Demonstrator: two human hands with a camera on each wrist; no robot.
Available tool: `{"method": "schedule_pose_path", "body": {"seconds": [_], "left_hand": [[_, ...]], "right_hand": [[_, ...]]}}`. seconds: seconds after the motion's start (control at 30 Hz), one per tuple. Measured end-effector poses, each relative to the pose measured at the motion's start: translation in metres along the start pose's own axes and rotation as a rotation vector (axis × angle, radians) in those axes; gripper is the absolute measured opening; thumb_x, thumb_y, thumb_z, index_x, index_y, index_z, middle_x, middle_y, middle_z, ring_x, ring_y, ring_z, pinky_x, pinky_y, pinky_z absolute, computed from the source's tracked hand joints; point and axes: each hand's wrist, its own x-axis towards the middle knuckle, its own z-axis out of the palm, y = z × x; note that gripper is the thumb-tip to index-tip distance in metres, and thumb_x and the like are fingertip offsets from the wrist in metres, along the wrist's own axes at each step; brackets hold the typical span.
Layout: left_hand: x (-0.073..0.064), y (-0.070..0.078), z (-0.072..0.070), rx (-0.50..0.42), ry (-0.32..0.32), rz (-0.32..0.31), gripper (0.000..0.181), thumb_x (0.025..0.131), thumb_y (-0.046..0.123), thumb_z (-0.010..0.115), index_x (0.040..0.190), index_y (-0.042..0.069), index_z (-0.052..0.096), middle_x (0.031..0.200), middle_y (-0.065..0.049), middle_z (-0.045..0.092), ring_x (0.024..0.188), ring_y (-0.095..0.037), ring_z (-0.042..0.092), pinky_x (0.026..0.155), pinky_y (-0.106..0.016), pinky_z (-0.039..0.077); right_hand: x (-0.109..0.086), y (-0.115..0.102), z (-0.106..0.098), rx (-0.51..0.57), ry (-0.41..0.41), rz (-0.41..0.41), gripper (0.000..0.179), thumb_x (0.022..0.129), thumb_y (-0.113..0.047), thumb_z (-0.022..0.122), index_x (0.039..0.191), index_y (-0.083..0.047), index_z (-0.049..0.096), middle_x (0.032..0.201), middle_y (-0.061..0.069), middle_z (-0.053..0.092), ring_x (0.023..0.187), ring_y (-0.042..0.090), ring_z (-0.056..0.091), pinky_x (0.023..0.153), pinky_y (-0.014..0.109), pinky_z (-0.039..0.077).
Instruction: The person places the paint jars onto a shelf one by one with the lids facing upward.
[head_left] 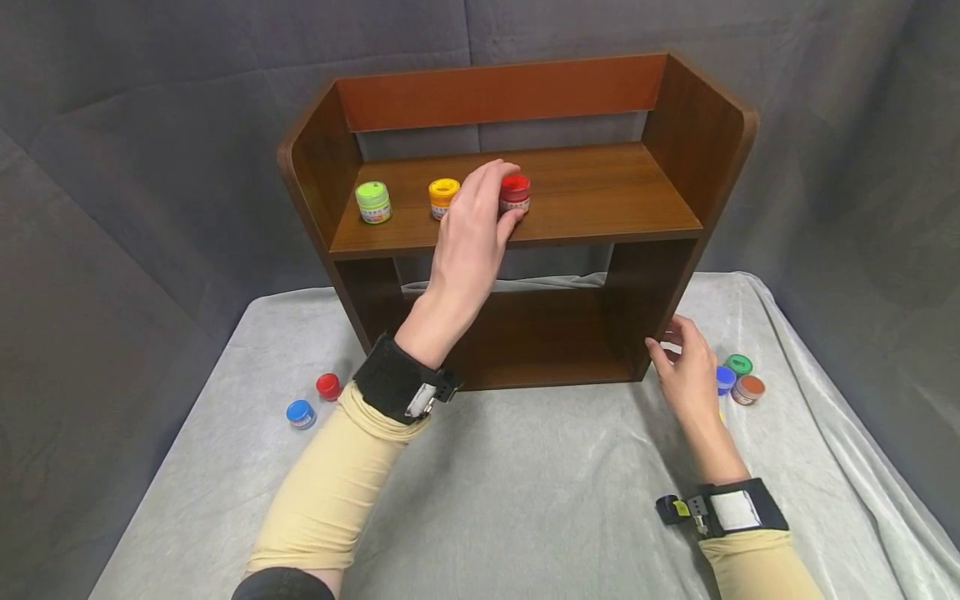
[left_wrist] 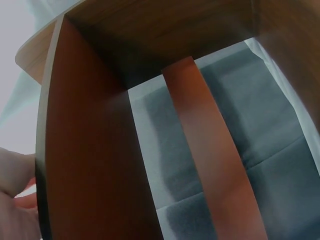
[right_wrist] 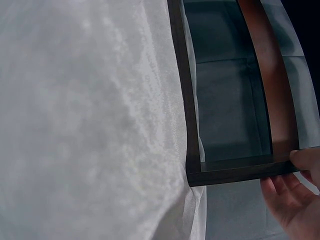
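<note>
On the upper board of a dark brown wooden shelf (head_left: 592, 187), my left hand (head_left: 468, 237) grips a small red-lidded paint jar (head_left: 516, 190), fingers over its far side and thumb at its front. A yellow-orange jar (head_left: 444, 193) stands just left of that hand, partly covered by it. Farther left is a light green jar (head_left: 373, 202). My right hand (head_left: 686, 367) holds the right side panel near its lower front. In the right wrist view, thumb and fingers (right_wrist: 282, 187) lie on opposite sides of the panel. The left wrist view shows the shelf's underside, with the jar hidden.
A blue jar (head_left: 301, 414) and another red jar (head_left: 328, 386) sit on the grey cloth (head_left: 517, 492) left of the shelf. Right of it cluster green (head_left: 739, 365), brown (head_left: 747, 389) and dark blue (head_left: 725, 380) jars, with something yellow partly hidden by the right wrist.
</note>
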Motion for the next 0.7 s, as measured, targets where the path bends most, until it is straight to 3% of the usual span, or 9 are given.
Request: {"method": "schedule_pose_path", "body": {"seconds": [0.13, 0.3, 0.43, 0.5, 0.57, 0.7], "left_hand": [[-0.006, -0.002, -0.001, 0.024, 0.047, 0.039, 0.045, 0.093, 0.016, 0.070, 0.135, 0.007, 0.056, 0.143, -0.011, 0.057, 0.132, -0.023, 0.057, 0.114, -0.031, 0.042], [-0.020, -0.007, -0.007, 0.059, 0.153, 0.143, 0.037, 0.094, 0.012, 0.068, 0.130, 0.006, 0.061, 0.135, -0.011, 0.063, 0.126, -0.023, 0.060, 0.113, -0.031, 0.044], [-0.033, -0.011, -0.014, 0.068, 0.214, 0.218, 0.031, 0.095, 0.011, 0.066, 0.126, 0.006, 0.064, 0.127, -0.011, 0.067, 0.118, -0.023, 0.063, 0.110, -0.030, 0.048], [-0.039, -0.013, -0.017, 0.070, 0.232, 0.246, 0.028, 0.096, 0.011, 0.065, 0.124, 0.006, 0.065, 0.123, -0.010, 0.069, 0.114, -0.023, 0.064, 0.106, -0.030, 0.050], [-0.045, -0.015, -0.020, 0.075, 0.245, 0.265, 0.025, 0.097, 0.011, 0.064, 0.121, 0.007, 0.066, 0.119, -0.009, 0.070, 0.109, -0.023, 0.065, 0.102, -0.031, 0.053], [-0.056, -0.021, -0.023, 0.095, 0.242, 0.286, 0.023, 0.096, 0.013, 0.065, 0.118, 0.008, 0.069, 0.113, -0.007, 0.073, 0.102, -0.022, 0.068, 0.094, -0.032, 0.056]], "right_hand": [[0.000, 0.000, 0.001, -0.004, 0.001, -0.004, 0.037, 0.093, -0.005, 0.066, 0.127, 0.004, 0.055, 0.121, 0.025, 0.066, 0.107, 0.040, 0.068, 0.087, 0.050, 0.054], [-0.001, 0.000, 0.001, -0.005, 0.005, -0.023, 0.037, 0.093, -0.005, 0.067, 0.127, 0.004, 0.056, 0.120, 0.025, 0.067, 0.106, 0.040, 0.069, 0.086, 0.048, 0.054], [-0.001, 0.000, 0.001, -0.013, 0.007, -0.024, 0.036, 0.093, -0.006, 0.067, 0.126, 0.003, 0.057, 0.119, 0.024, 0.068, 0.106, 0.039, 0.069, 0.083, 0.027, 0.057], [-0.001, 0.000, 0.001, -0.017, 0.008, -0.023, 0.036, 0.093, -0.006, 0.067, 0.126, 0.003, 0.057, 0.119, 0.024, 0.068, 0.106, 0.038, 0.069, 0.082, 0.025, 0.056], [-0.001, -0.001, 0.001, -0.019, 0.009, -0.023, 0.036, 0.093, -0.006, 0.067, 0.126, 0.003, 0.057, 0.119, 0.024, 0.067, 0.107, 0.039, 0.069, 0.084, 0.029, 0.057], [-0.001, -0.002, 0.001, -0.008, 0.007, -0.030, 0.036, 0.093, -0.004, 0.066, 0.127, 0.004, 0.056, 0.120, 0.025, 0.067, 0.107, 0.040, 0.068, 0.086, 0.051, 0.054]]}}
